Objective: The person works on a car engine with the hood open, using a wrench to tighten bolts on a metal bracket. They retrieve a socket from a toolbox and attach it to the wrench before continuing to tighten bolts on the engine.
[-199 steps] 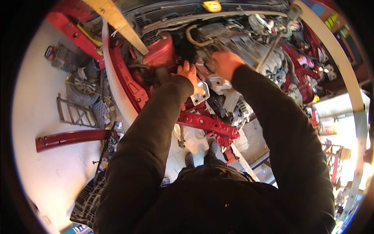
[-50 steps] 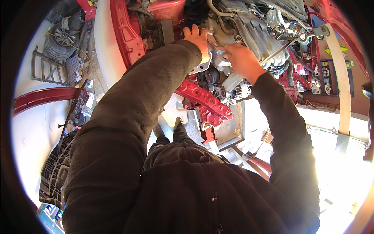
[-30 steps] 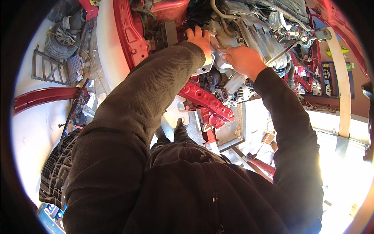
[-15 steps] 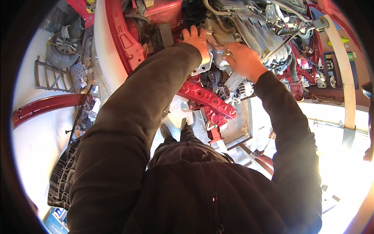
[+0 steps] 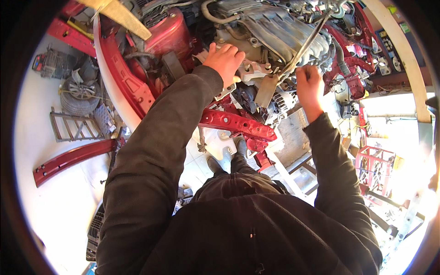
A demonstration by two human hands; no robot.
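Observation:
I look down into the engine bay of a red car. My left hand (image 5: 222,64) has its fingers bent over a metal mounting bracket (image 5: 253,68) beside the engine, gripping it; part of the bracket is under the hand. My right hand (image 5: 310,89) is closed, with curled fingers, right of a flat metal plate (image 5: 266,91) and just below a long metal bar (image 5: 302,48) lying diagonally across the grey engine manifold (image 5: 279,27). Whatever the right fingertips hold is hidden. The alternator (image 5: 282,101) shows between my hands, under the plate.
A red crossmember (image 5: 236,123) runs below my hands. Wooden beams (image 5: 119,16) (image 5: 403,50) flank the bay. Along the left wall are a wheel (image 5: 80,98), a metal rack (image 5: 75,126) and a red beam (image 5: 73,162). A red frame (image 5: 373,162) stands at the right.
My right hand has moved rightward off the bracket to beside the plate and bar, its fingers curled. My left hand stays at the bracket. The head view has shifted, showing the left beam again.

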